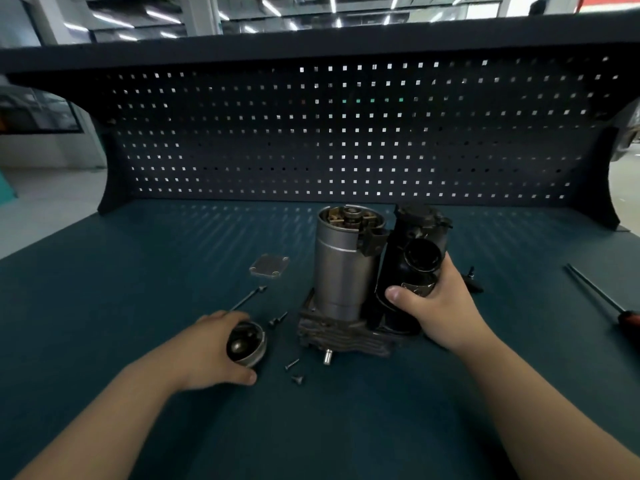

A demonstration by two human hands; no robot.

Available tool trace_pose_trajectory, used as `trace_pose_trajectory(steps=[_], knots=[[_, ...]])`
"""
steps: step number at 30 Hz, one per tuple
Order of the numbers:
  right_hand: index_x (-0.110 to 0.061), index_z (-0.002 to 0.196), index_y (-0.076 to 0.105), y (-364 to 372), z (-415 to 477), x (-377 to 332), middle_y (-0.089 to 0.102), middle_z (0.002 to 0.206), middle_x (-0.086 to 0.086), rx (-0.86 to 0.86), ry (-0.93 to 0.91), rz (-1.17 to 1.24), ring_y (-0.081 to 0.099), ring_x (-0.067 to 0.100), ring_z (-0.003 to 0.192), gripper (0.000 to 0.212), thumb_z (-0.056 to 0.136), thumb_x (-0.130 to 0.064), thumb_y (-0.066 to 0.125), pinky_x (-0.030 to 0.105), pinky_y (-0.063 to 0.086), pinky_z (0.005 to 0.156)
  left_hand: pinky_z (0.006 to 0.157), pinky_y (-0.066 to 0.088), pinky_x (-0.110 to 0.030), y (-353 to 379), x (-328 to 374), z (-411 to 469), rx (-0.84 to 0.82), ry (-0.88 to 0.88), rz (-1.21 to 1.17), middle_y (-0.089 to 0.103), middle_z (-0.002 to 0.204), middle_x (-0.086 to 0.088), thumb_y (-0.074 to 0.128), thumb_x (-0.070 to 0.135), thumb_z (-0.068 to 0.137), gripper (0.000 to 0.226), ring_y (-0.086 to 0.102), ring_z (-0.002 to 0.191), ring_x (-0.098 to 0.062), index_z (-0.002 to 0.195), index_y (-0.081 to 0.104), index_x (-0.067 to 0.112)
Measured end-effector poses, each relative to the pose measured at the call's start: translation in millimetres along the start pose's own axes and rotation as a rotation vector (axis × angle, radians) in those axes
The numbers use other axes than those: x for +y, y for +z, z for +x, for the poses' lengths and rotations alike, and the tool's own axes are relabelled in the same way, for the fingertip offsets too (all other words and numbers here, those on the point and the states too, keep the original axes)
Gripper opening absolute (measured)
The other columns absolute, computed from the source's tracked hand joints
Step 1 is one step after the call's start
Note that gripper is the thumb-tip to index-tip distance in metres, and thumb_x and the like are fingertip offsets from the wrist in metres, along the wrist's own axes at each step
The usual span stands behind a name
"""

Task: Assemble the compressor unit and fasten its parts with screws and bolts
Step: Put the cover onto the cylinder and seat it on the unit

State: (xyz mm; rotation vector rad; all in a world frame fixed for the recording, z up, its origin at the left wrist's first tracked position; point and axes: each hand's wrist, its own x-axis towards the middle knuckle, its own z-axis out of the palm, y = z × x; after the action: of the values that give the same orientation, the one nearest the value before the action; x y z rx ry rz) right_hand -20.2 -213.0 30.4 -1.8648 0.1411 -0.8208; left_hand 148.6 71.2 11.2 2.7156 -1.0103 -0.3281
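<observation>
At the middle of the bench (138, 258), my right grip (440, 306) clasps the black canister (398, 268) of the compressor unit (341, 271), steadying it; my left grip (211, 351) holds the round end cap (246, 344) near-left. I'd seat it squarely on the open motor top (349, 216).

You have three loose screws (278, 319) (292, 364) (298, 378) just right of your left hand (211, 355), one long bolt (247, 297) and one plate (269, 266) beyond it.

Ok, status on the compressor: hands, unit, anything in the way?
Left hand grips the round metal cap. Right hand holds the black canister beside the silver motor. Loose screws in front, screwdriver far right; nothing blocking.
</observation>
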Motion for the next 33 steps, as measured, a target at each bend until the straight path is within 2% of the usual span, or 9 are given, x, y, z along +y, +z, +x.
trace_pose_trajectory(steps=[3,5,9,12,14,17,21,27,33], knots=[[-0.053,0.099,0.054,-8,1,4,0.067,0.094,-0.028,-0.051,0.031,0.013,0.063,-0.009,0.089,0.049,0.066,-0.027,0.079,0.003,0.045,0.069,0.085,0.044,-0.014,1,-3,1,0.147,0.038,-0.188,0.052,0.115,0.017,0.083,0.049,0.058,0.070,0.053,0.102,0.000,0.117,0.046,0.043],[-0.032,0.110,0.057,-16,4,10,0.069,0.094,-0.022,-0.098,0.079,0.029,0.065,-0.004,0.089,0.049,0.071,-0.016,0.082,0.005,0.047,0.069,0.071,0.046,-0.011,-2,0,1,0.280,0.039,-0.503,0.060,0.107,0.016,0.087,0.038,0.059,0.058,0.061,0.090,0.002,0.105,0.051,0.043],[-0.019,0.111,0.060,-26,8,12,0.072,0.096,-0.013,-0.150,0.164,0.051,0.067,0.004,0.093,0.046,0.073,-0.006,0.082,0.017,0.050,0.075,0.080,0.053,-0.031,-14,24,1,0.298,0.122,-1.429,0.067,0.110,-0.009,0.074,0.023,0.058,0.051,0.067,0.095,-0.020,0.107,0.061,0.020],[-0.021,0.106,0.063,-27,9,8,0.073,0.094,-0.011,-0.158,0.176,0.051,0.068,0.006,0.093,0.049,0.061,-0.018,0.082,0.025,0.048,0.079,0.083,0.058,-0.037,-33,55,-2,0.249,0.313,-1.714,0.071,0.105,-0.004,0.065,0.019,0.069,0.034,0.069,0.100,-0.029,0.103,0.066,0.018],[-0.030,0.098,0.066,-28,9,4,0.072,0.092,-0.013,-0.171,0.171,0.038,0.068,0.003,0.090,0.045,0.057,-0.025,0.082,0.023,0.048,0.077,0.077,0.058,-0.038,-49,77,-5,0.259,0.397,-1.769,0.070,0.108,-0.005,0.069,0.031,0.073,0.034,0.068,0.101,-0.034,0.104,0.066,0.018],[-0.044,0.093,0.066,-27,8,-2,0.072,0.093,-0.015,-0.207,0.162,0.008,0.067,0.001,0.090,0.045,0.051,-0.040,0.082,0.017,0.051,0.071,0.082,0.056,-0.035,-71,104,-5,0.295,0.531,-1.677,0.069,0.115,-0.003,0.085,0.058,0.057,0.065,0.065,0.110,-0.029,0.108,0.069,0.021],[-0.051,0.091,0.063,-22,7,-9,0.071,0.092,-0.017,-0.218,0.132,0.016,0.067,-0.002,0.087,0.044,0.052,-0.040,0.081,0.009,0.048,0.069,0.094,0.049,-0.031,-78,123,1,0.371,0.612,-1.461,0.067,0.116,0.001,0.079,0.065,0.061,0.087,0.062,0.112,-0.016,0.125,0.053,0.012],[-0.047,0.093,0.061,-18,4,-11,0.070,0.091,-0.018,-0.218,0.100,0.067,0.066,-0.003,0.086,0.044,0.055,-0.035,0.080,0.008,0.048,0.068,0.112,0.034,-0.047,-66,127,21,0.406,0.492,-1.261,0.063,0.127,0.004,0.063,0.083,0.062,0.089,0.056,0.123,-0.016,0.130,0.052,0.027],[-0.053,0.092,0.060,-18,2,-10,0.069,0.091,-0.018,-0.214,0.095,0.052,0.066,-0.003,0.086,0.044,0.056,-0.036,0.080,0.008,0.048,0.069,0.104,0.041,-0.040,-59,132,34,0.360,0.435,-1.464,0.068,0.122,-0.002,0.045,0.072,0.074,0.072,0.061,0.117,-0.016,0.122,0.062,0.021]])
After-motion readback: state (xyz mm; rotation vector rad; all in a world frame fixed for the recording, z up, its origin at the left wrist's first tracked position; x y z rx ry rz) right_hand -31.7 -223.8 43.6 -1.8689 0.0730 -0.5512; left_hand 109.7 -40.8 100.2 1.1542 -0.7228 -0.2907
